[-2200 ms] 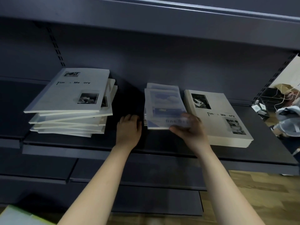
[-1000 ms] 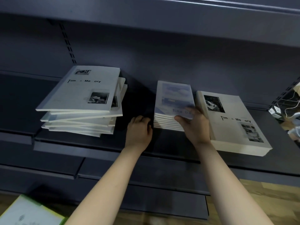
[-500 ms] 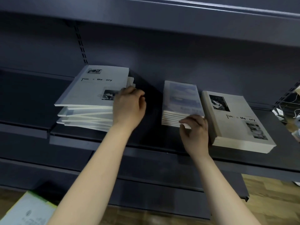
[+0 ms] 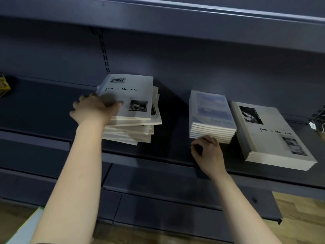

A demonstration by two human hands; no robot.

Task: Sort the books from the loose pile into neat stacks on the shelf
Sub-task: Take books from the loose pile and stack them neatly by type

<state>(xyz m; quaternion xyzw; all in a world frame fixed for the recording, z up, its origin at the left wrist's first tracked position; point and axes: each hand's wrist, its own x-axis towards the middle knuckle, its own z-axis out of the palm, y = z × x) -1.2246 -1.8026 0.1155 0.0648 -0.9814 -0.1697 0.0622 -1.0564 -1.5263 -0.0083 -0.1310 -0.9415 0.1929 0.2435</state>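
A loose, skewed pile of white books (image 4: pixel 133 124) lies on the dark shelf (image 4: pixel 158 155). My left hand (image 4: pixel 95 109) grips the left edge of its top book (image 4: pixel 128 95), thumb on the cover. A neat stack of blue-covered books (image 4: pixel 211 117) stands in the middle. My right hand (image 4: pixel 206 150) rests on the shelf just in front of that stack, fingers curled, holding nothing. A neat stack of white books (image 4: pixel 274 138) lies to the right of the blue stack.
Another shelf board (image 4: pixel 158 18) runs overhead and lower shelf boards (image 4: pixel 175 205) sit below. A yellow object (image 4: pixel 4 85) shows at the far left. A pale green item (image 4: pixel 22 228) lies low left, above a wooden floor (image 4: pixel 299 217).
My left hand left the shelf beside the blue stack, crossed to the loose pile and took hold of the top book's left edge. My right hand came off the blue stack's cover.
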